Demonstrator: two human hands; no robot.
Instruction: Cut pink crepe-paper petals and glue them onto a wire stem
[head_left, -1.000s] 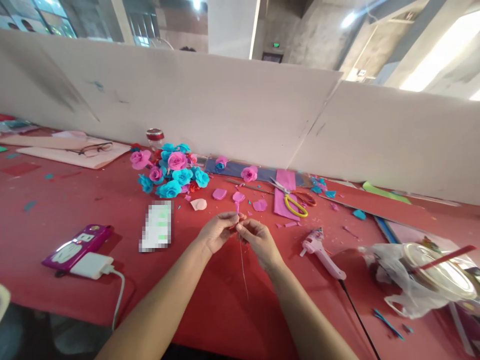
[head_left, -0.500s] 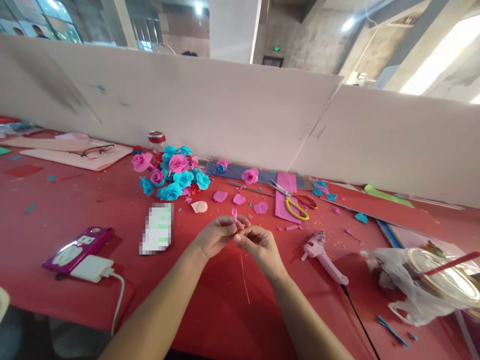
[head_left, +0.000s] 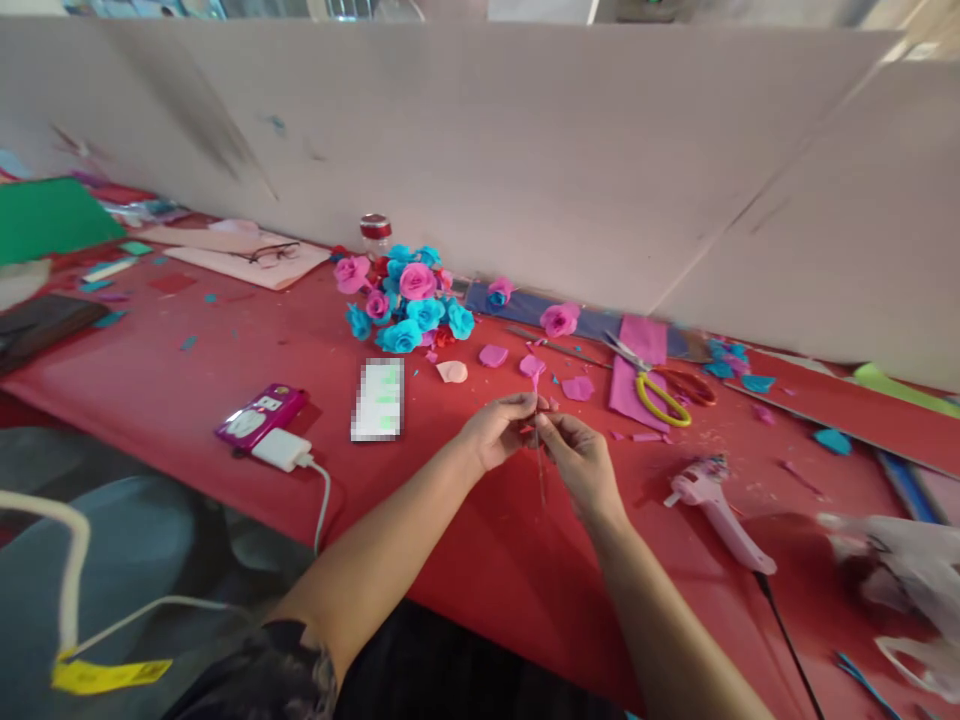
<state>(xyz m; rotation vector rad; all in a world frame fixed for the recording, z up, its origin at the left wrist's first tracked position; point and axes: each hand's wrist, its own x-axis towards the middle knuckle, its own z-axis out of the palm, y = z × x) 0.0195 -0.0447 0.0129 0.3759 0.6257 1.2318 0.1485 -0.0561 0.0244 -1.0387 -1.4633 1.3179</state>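
Both my hands meet over the red table (head_left: 225,340), a little right of its middle. My left hand (head_left: 501,430) pinches the top of a thin wire stem (head_left: 540,478) with a small pink paper piece at its tip. My right hand (head_left: 577,462) is closed on the same stem just below, and the wire hangs down between the two hands. Loose pink petals (head_left: 493,355) lie just beyond my fingers. A bunch of pink and blue paper roses (head_left: 405,298) lies farther back to the left.
Yellow-handled scissors (head_left: 660,392) lie on a pink paper strip to the right. A pink glue gun (head_left: 716,505) with a black cord lies at right. A purple power strip (head_left: 261,415) with a white charger sits at left. Glasses (head_left: 270,253) rest on paper by the white partition.
The view has swung down and to the left, so everything on the table sits farther right in the picture. My hands keep the same pinch on the wire stem.
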